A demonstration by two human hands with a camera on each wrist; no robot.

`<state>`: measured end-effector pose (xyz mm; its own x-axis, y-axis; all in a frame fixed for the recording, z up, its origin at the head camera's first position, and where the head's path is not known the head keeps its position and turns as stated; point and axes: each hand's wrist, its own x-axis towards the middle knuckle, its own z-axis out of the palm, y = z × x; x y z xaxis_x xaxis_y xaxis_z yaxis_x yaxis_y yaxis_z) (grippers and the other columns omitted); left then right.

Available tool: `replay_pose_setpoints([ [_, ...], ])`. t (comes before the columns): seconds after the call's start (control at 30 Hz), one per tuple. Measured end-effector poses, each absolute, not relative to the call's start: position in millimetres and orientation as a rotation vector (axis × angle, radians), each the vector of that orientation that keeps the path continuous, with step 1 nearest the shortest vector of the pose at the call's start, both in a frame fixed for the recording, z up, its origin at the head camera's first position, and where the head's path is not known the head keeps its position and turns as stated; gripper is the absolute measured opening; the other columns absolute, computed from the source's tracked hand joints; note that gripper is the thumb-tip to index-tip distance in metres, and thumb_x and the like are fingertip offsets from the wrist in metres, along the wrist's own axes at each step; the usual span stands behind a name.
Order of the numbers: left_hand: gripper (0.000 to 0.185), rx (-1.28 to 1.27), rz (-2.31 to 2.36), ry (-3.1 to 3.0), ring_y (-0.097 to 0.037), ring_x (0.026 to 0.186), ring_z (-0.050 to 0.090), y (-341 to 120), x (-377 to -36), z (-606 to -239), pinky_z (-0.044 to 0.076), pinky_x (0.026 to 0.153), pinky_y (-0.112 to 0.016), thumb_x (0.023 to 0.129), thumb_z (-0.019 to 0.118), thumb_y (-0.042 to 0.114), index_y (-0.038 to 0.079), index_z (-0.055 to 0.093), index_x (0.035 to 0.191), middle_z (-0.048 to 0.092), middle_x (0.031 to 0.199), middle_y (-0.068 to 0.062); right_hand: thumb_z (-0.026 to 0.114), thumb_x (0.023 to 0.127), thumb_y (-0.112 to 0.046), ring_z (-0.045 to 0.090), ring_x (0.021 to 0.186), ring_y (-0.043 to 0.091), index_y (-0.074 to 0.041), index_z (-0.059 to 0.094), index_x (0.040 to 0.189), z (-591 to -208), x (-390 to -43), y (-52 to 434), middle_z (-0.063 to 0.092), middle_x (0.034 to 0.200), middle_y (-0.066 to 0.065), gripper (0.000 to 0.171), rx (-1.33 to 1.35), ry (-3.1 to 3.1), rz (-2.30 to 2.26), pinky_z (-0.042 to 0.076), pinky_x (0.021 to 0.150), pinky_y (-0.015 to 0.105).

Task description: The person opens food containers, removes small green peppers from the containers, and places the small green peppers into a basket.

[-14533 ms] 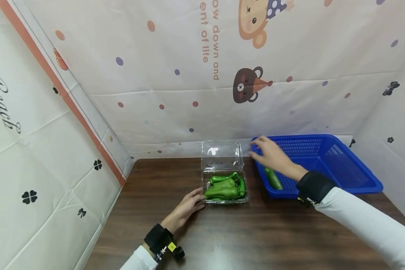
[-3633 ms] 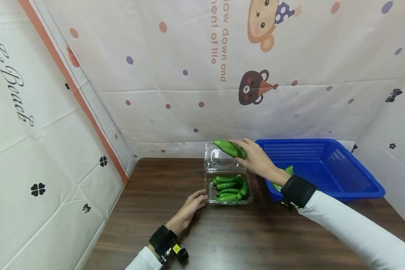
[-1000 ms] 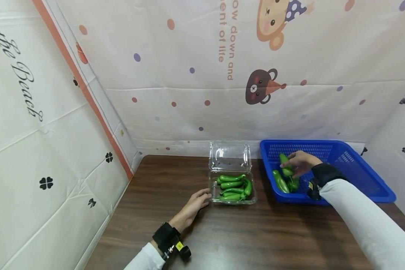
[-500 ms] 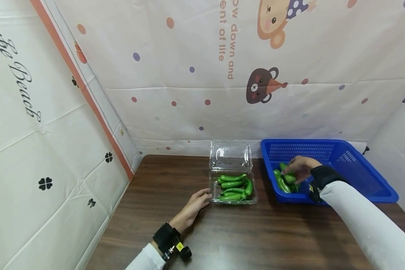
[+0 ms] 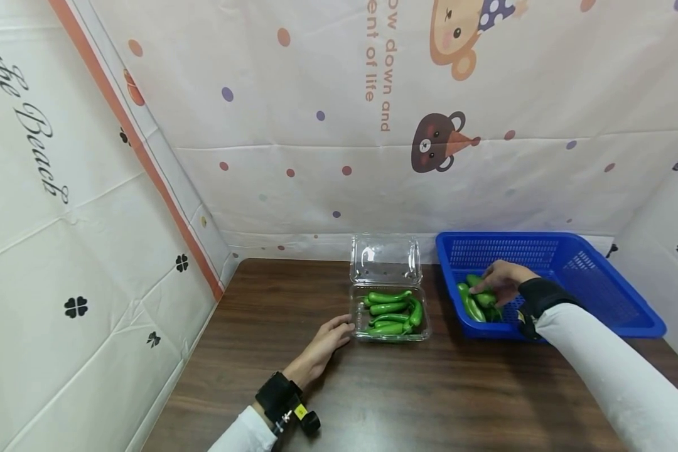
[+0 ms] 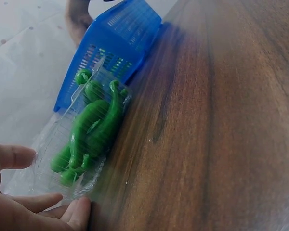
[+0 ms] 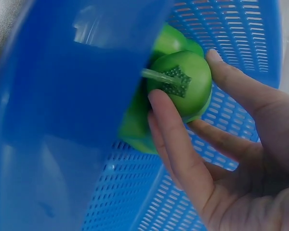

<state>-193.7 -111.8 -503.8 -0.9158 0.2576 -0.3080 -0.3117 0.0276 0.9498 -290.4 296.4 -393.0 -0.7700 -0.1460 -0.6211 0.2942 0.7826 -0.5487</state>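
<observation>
My right hand (image 5: 503, 280) is inside the blue plastic basket (image 5: 613, 285), thumb and fingers around a fat green pepper (image 7: 192, 79) by its stem end. The pepper rests against other green peppers (image 5: 471, 305) at the basket's left side; part of it is hidden by the hand. My left hand (image 5: 323, 348) touches the left edge of a clear hinged plastic box (image 5: 425, 326) with fairly straight fingers (image 6: 79, 211). Several slim green chili peppers (image 5: 388, 308) lie in that box, whose clear lid (image 5: 385, 260) stands raised behind it.
Both containers stand on a dark wood table (image 5: 294, 295), the basket to the right of the box. A printed white cloth (image 5: 294, 207) hangs behind, and another (image 5: 107, 282) on the left.
The fat peppers have gone from the box to the basket, one carried by my right hand. In the last second that pepper has come down onto the others. My left hand stays at the box.
</observation>
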Motion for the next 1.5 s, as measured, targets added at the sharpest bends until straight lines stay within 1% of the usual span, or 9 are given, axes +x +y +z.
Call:
replay_pose_setpoints([
  [0.3, 0.062, -0.047, 1.964, 1.921, -0.044, 0.149, 0.034, -111.1, -191.8, -504.4, 0.039, 0.123, -0.053, 0.102, 0.055, 0.022, -0.008, 0.037, 0.153, 0.033, 0.161, -0.028, 0.073, 0.095, -0.023, 0.073, 0.087, 0.024, 0.026, 0.036, 0.141, -387.8, -284.2, 293.9, 0.06, 0.121, 0.036, 0.077, 0.073, 2.336, -0.712, 0.067, 0.078, 0.037],
  [0.53, 0.062, -0.048, 1.955, 1.924, -0.044, 0.149, 0.035, -110.4, -190.9, -504.0, 0.039, 0.123, -0.053, 0.102, 0.055, 0.023, -0.007, 0.038, 0.153, 0.033, 0.161, -0.028, 0.073, 0.095, -0.025, 0.074, 0.098, 0.034, 0.027, 0.03, 0.143, -386.2, -280.6, 297.4, 0.046, 0.137, 0.045, 0.082, 0.063, 2.332, -0.715, 0.067, 0.082, 0.043],
  [0.63, 0.062, -0.052, 1.948, 1.924, -0.044, 0.15, 0.034, -110.4, -190.8, -504.1, 0.039, 0.123, -0.053, 0.102, 0.055, 0.024, -0.006, 0.038, 0.153, 0.032, 0.161, -0.028, 0.069, 0.098, -0.026, 0.074, 0.097, 0.036, 0.028, 0.029, 0.143, -382.5, -281.2, 298.8, 0.047, 0.138, 0.046, 0.081, 0.069, 2.346, -0.718, 0.067, 0.082, 0.044],
  [0.9, 0.063, -0.068, 1.948, 1.922, -0.044, 0.149, 0.034, -110.0, -189.5, -503.8, 0.039, 0.123, -0.053, 0.101, 0.056, 0.023, -0.007, 0.037, 0.153, 0.032, 0.161, -0.028, 0.067, 0.099, -0.025, 0.074, 0.101, 0.04, 0.028, 0.028, 0.143, -352.7, -285.2, 296.7, 0.055, 0.131, 0.044, 0.079, 0.024, 2.414, -0.666, 0.067, 0.082, 0.043],
  [1.07, 0.062, -0.066, 1.946, 1.925, -0.044, 0.15, 0.034, -109.7, -191.3, -502.6, 0.039, 0.123, -0.052, 0.102, 0.056, 0.023, -0.006, 0.038, 0.153, 0.032, 0.162, -0.027, 0.066, 0.099, -0.027, 0.076, 0.092, 0.035, 0.027, 0.032, 0.142, -329.5, -291.4, 288.6, 0.056, 0.128, 0.043, 0.077, -0.039, 2.489, -0.6, 0.067, 0.079, 0.044],
  [1.17, 0.061, -0.07, 1.949, 1.923, -0.043, 0.15, 0.033, -109.6, -191.9, -502.8, 0.039, 0.123, -0.052, 0.102, 0.055, 0.023, -0.005, 0.039, 0.153, 0.032, 0.162, -0.027, 0.067, 0.099, -0.028, 0.076, 0.086, 0.035, 0.026, 0.034, 0.142, -319.1, -294.4, 277.6, 0.059, 0.124, 0.043, 0.076, -0.068, 2.54, -0.553, 0.067, 0.075, 0.043],
  [1.27, 0.06, -0.061, 1.952, 1.929, -0.044, 0.15, 0.033, -109.8, -192.3, -502.9, 0.039, 0.123, -0.053, 0.102, 0.055, 0.022, -0.006, 0.039, 0.153, 0.032, 0.161, -0.028, 0.069, 0.098, -0.027, 0.075, 0.087, 0.038, 0.024, 0.037, 0.142, -312.0, -297.0, 262.3, 0.062, 0.117, 0.041, 0.074, -0.062, 2.587, -0.551, 0.068, 0.071, 0.041],
  [1.4, 0.061, -0.065, 1.953, 1.926, -0.044, 0.15, 0.033, -109.9, -193.0, -503.3, 0.039, 0.123, -0.053, 0.102, 0.055, 0.023, -0.006, 0.038, 0.153, 0.032, 0.161, -0.028, 0.073, 0.095, -0.027, 0.072, 0.091, 0.041, 0.019, 0.044, 0.141, -304.5, -295.8, 239.4, 0.062, 0.116, 0.037, 0.071, -0.107, 2.687, -0.531, 0.067, 0.066, 0.041],
  [1.5, 0.061, -0.07, 1.955, 1.922, -0.043, 0.15, 0.033, -109.2, -192.9, -503.6, 0.039, 0.123, -0.052, 0.101, 0.055, 0.022, -0.006, 0.039, 0.153, 0.032, 0.162, -0.027, 0.075, 0.092, -0.029, 0.07, 0.088, 0.038, 0.015, 0.049, 0.139, -300.0, -292.9, 221.8, 0.063, 0.109, 0.031, 0.069, -0.162, 2.752, -0.476, 0.066, 0.063, 0.041],
])
